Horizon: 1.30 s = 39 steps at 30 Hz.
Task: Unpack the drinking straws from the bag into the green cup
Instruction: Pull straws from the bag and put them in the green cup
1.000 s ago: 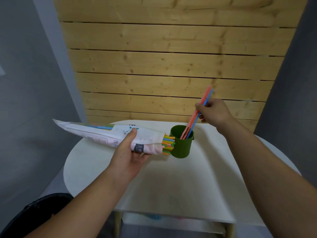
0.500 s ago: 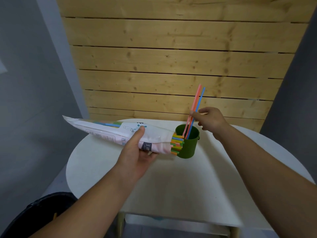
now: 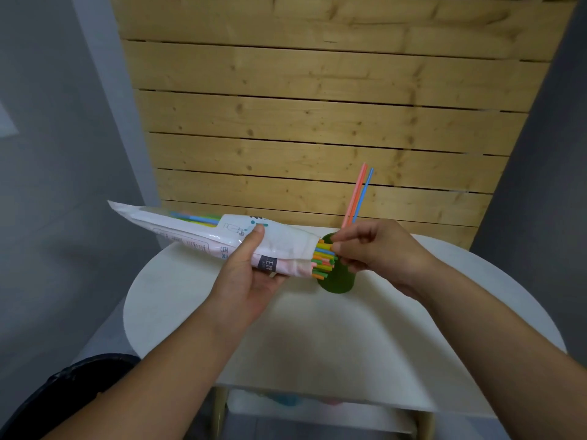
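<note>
The left hand (image 3: 251, 281) gripped the bag (image 3: 190, 230), whose open mouth, packed with coloured straws (image 3: 322, 258), lay in front of the green cup (image 3: 336, 281) on the bench (image 3: 317, 338), the cup holding 1 pink straw (image 3: 355, 195) and 1 blue straw (image 3: 363, 195), while the right hand (image 3: 378, 252) had its fingers (image 3: 341, 247) pinched on the protruding tips.

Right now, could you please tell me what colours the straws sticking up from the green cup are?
A pink straw and a blue straw; head view.

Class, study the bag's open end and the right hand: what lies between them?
Head view: coloured straw ends stick out of the bag to the right hand, which pinches them.
</note>
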Each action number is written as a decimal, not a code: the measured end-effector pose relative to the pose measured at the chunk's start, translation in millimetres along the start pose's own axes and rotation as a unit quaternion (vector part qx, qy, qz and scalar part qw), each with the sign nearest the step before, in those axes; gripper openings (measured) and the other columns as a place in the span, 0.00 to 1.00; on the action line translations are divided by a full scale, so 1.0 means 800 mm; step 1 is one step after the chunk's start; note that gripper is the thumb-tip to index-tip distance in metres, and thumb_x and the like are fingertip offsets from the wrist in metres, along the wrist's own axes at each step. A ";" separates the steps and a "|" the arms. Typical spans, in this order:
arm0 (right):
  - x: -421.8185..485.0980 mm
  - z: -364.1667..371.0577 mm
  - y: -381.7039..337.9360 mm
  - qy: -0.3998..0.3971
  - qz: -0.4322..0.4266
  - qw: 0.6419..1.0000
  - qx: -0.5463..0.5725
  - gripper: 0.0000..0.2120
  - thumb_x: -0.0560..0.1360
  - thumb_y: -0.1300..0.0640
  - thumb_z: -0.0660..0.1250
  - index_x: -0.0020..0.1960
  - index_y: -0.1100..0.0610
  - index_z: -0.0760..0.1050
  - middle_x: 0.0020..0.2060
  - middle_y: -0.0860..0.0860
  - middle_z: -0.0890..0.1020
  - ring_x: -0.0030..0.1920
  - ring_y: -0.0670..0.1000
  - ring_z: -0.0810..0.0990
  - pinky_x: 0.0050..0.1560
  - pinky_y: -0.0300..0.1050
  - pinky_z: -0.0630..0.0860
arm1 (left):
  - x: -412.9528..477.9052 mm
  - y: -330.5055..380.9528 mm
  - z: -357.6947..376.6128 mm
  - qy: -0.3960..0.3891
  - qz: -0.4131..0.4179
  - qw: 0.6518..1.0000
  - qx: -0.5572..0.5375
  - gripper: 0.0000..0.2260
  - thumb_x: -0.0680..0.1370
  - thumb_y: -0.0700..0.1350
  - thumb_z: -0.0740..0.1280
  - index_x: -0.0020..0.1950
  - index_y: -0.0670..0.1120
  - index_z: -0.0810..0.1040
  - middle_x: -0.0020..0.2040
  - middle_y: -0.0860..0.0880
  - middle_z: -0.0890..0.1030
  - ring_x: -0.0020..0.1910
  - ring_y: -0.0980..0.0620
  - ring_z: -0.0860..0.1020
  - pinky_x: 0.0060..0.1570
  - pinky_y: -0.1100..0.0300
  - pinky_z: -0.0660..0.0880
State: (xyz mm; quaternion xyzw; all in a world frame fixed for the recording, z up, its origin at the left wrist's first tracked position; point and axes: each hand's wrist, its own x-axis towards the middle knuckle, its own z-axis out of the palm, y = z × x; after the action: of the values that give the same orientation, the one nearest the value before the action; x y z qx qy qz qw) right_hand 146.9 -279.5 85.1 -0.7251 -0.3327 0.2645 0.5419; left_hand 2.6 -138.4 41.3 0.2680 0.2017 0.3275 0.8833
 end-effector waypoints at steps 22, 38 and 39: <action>-0.010 -0.011 0.001 0.019 -0.004 0.998 0.053 0.04 0.73 0.65 0.73 0.46 0.60 0.85 0.40 0.59 0.85 0.36 0.49 0.82 0.37 0.40 0.80 | -0.003 0.007 -0.004 0.010 0.005 0.999 -0.038 0.07 0.80 0.41 0.69 0.58 0.47 0.78 0.54 0.41 0.87 0.58 0.38 0.84 0.64 0.33 0.74; -0.022 0.033 0.034 -0.016 0.065 0.956 0.286 0.10 0.74 0.52 0.70 0.50 0.58 0.79 0.37 0.53 0.79 0.33 0.48 0.75 0.34 0.39 0.75 | 0.006 0.012 -0.016 0.022 0.009 0.998 -0.059 0.16 0.79 0.43 0.71 0.67 0.45 0.76 0.57 0.40 0.86 0.58 0.38 0.84 0.64 0.33 0.74; -0.021 0.040 0.033 -0.004 0.065 0.948 0.312 0.08 0.76 0.54 0.69 0.49 0.58 0.80 0.36 0.52 0.79 0.33 0.48 0.75 0.34 0.39 0.74 | 0.005 0.011 -0.015 0.023 0.009 0.998 -0.060 0.14 0.79 0.42 0.70 0.65 0.45 0.77 0.56 0.41 0.86 0.58 0.38 0.84 0.64 0.34 0.75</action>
State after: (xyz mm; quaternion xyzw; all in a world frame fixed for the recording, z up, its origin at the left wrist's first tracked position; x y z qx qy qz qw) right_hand 117.9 -278.2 51.2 -0.5387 -0.1879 0.3923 0.7215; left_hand -5.4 -125.7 36.7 0.2085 0.1999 0.3529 0.8899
